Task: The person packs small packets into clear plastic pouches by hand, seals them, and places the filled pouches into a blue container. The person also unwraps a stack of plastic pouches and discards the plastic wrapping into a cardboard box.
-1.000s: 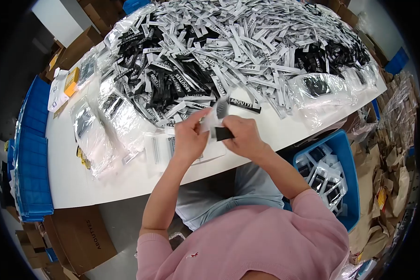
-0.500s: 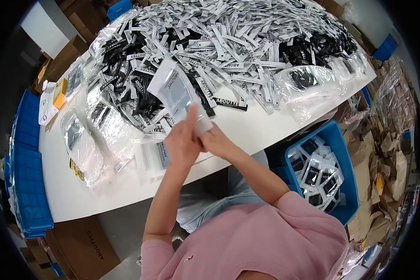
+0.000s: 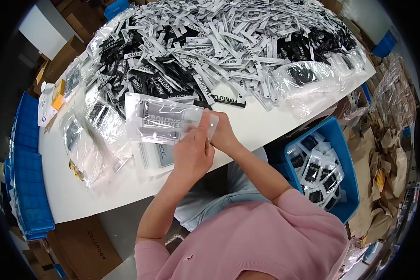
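A translucent plastic pouch [image 3: 156, 119] with grey printing lies across the front of my two hands, above the table edge. My left hand [image 3: 193, 151] is closed on the pouch's right end, its index finger along the plastic. Beside it my right hand [image 3: 224, 133] grips the same end, with its fingertips partly hidden behind the pouch. Below the pouch, flat packets [image 3: 164, 154] lie on the white table [image 3: 238, 126]. A black strip packet [image 3: 229, 100] rests just beyond my right hand, at the edge of a large heap of white and black strip packets [image 3: 238, 46].
At the right, a blue bin [image 3: 352, 175] holds several filled pouches. Clear plastic bags [image 3: 308, 77] lie at the table's right, and more bags [image 3: 81, 140] at its left. Blue bins [image 3: 28, 163] stand along the left edge. A cardboard box [image 3: 86, 242] is below the table.
The pouch has swung from an upright slant to nearly level, pointing left. Both hands still hold its end. A second ago they were farther apart, with a dark piece at my right hand.
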`<state>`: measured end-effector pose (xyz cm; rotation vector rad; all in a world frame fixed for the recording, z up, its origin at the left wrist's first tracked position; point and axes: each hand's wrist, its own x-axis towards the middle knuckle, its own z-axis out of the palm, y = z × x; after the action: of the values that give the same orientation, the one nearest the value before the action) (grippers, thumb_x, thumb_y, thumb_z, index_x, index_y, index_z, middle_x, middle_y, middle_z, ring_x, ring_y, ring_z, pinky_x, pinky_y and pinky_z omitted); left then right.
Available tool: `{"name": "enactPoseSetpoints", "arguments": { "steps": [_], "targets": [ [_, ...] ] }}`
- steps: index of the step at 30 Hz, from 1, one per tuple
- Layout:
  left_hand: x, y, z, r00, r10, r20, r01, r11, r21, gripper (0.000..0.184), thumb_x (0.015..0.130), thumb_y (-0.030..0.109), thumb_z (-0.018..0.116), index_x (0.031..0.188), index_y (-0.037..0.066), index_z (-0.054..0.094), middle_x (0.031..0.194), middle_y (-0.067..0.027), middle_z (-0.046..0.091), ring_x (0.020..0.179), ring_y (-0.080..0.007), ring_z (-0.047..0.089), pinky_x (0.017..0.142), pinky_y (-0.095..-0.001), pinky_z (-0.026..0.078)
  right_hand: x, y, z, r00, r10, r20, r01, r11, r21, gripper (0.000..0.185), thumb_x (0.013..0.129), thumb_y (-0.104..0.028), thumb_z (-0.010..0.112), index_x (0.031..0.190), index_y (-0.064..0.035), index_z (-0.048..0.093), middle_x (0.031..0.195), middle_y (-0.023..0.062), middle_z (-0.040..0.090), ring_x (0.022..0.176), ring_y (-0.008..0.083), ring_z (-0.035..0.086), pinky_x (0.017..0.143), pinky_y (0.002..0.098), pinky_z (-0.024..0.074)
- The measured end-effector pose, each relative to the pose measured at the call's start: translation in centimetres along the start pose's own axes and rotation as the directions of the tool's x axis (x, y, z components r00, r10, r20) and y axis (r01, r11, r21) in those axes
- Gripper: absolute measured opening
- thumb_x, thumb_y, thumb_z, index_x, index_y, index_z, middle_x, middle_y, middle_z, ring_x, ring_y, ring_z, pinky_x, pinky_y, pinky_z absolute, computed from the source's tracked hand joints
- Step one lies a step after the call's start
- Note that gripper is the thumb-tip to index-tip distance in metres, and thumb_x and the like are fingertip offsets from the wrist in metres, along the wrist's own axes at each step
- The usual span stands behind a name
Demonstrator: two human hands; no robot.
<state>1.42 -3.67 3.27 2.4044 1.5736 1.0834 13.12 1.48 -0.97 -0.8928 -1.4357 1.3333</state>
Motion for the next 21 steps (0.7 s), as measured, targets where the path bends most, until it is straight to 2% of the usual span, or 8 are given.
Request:
{"name": "enactPoseSetpoints", "arguments": {
  "steps": [2, 3, 5, 7, 9, 13, 17, 21],
  "targets": [
    [1.0, 0.4, -2.3, 0.892, -0.248, 0.378, 0.363, 0.891, -0.272, 0.077, 0.064, 0.001, 0.06, 0.136, 0.009, 0.033, 0.063, -0.0068, 0.054, 0.055, -0.0248, 0.054, 0.054, -0.0344, 0.046, 0.1, 0.2, -0.2, 0.983, -0.178, -0.037, 0.17, 0.973, -0.153, 0.011, 0.075, -0.004, 0.057, 0.082, 0.0026, 0.061, 0.062, 0.0056, 0.059, 0.054, 0.0098, 0.054, 0.048, 0.0257, 0.0444],
    [1.3, -0.9, -2.6, 0.957, -0.153, 0.246, 0.241, 0.89, -0.387, 0.077, 0.065, 0.0, 0.058, 0.137, 0.009, 0.03, 0.068, -0.0084, 0.056, 0.062, -0.0268, 0.057, 0.059, -0.0348, 0.048, 0.0, 0.2, -0.4, 0.995, -0.085, 0.055, 0.089, 0.992, -0.09, 0.013, 0.075, -0.004, 0.055, 0.085, 0.0019, 0.062, 0.062, 0.0061, 0.059, 0.055, 0.0101, 0.053, 0.049, 0.0262, 0.0442],
    [4.1, -3.0, -4.3, 0.95, 0.311, -0.004, -0.307, 0.94, 0.15, 0.077, 0.067, -0.001, 0.061, 0.136, 0.006, 0.029, 0.075, -0.0118, 0.06, 0.069, -0.0268, 0.06, 0.066, -0.0343, 0.049, -0.1, -0.8, -1.2, 0.977, -0.078, 0.198, 0.116, 0.975, -0.188, 0.019, 0.076, -0.005, 0.051, 0.09, -0.0003, 0.062, 0.063, 0.0068, 0.059, 0.056, 0.0105, 0.053, 0.053, 0.0276, 0.0435],
    [5.2, -3.5, -6.0, 0.927, 0.37, 0.065, -0.373, 0.887, 0.272, 0.066, 0.067, -0.001, 0.062, 0.129, 0.003, 0.04, 0.075, -0.0136, 0.061, 0.077, -0.0295, 0.06, 0.071, -0.0336, 0.048, 0.2, -1.4, -1.3, 0.965, -0.1, 0.244, 0.158, 0.96, -0.232, 0.016, 0.079, -0.008, 0.054, 0.091, -0.0019, 0.063, 0.067, 0.0059, 0.061, 0.058, 0.0099, 0.053, 0.056, 0.0262, 0.0439],
    [6.0, -4.4, -6.8, 0.854, 0.13, 0.504, -0.07, 0.988, -0.136, 0.046, 0.067, -0.003, 0.06, 0.112, 0.0, 0.055, 0.075, -0.0134, 0.062, 0.076, -0.027, 0.062, 0.069, -0.0322, 0.048, 0.4, -1.9, -1.3, 0.949, -0.124, 0.29, 0.205, 0.941, -0.268, 0.015, 0.082, -0.011, 0.057, 0.092, -0.0035, 0.064, 0.07, 0.0049, 0.062, 0.061, 0.0093, 0.053, 0.058, 0.0248, 0.0442],
    [7.6, -3.5, -7.9, 0.678, -0.065, 0.732, 0.134, 0.99, -0.036, 0.026, 0.063, 0.0, 0.063, 0.089, -0.003, 0.062, 0.069, -0.0113, 0.061, 0.06, -0.0184, 0.057, 0.059, -0.0287, 0.046, 0.2, -1.6, -1.3, 0.949, -0.109, 0.294, 0.173, 0.964, -0.202, 0.016, 0.082, -0.014, 0.056, 0.09, -0.0026, 0.062, 0.068, 0.0054, 0.06, 0.061, 0.0091, 0.053, 0.057, 0.0267, 0.044],
    [6.3, -4.9, -6.6, 0.677, -0.101, 0.729, 0.214, 0.975, -0.064, 0.022, 0.064, 0.002, 0.064, 0.085, -0.003, 0.061, 0.066, -0.0076, 0.059, 0.056, -0.0141, 0.052, 0.056, -0.0262, 0.043, -0.1, -1.4, -2.0, 0.937, 0.19, 0.294, -0.265, 0.934, 0.241, 0.021, 0.087, -0.017, 0.055, 0.089, 0.0019, 0.062, 0.073, 0.0031, 0.062, 0.065, 0.0065, 0.052, 0.059, 0.0227, 0.0435],
    [4.2, -6.5, -4.8, 0.718, -0.18, 0.672, 0.477, 0.831, -0.287, 0.015, 0.075, 0.01, 0.063, 0.082, -0.004, 0.061, 0.062, -0.0014, 0.055, 0.056, -0.0072, 0.046, 0.051, -0.025, 0.039, -0.5, -1.8, -2.4, 0.939, 0.122, 0.321, -0.162, 0.982, 0.101, 0.022, 0.086, -0.019, 0.056, 0.088, 0.0027, 0.061, 0.072, 0.0035, 0.061, 0.065, 0.0055, 0.05, 0.057, 0.0223, 0.0423]
  ]
}}
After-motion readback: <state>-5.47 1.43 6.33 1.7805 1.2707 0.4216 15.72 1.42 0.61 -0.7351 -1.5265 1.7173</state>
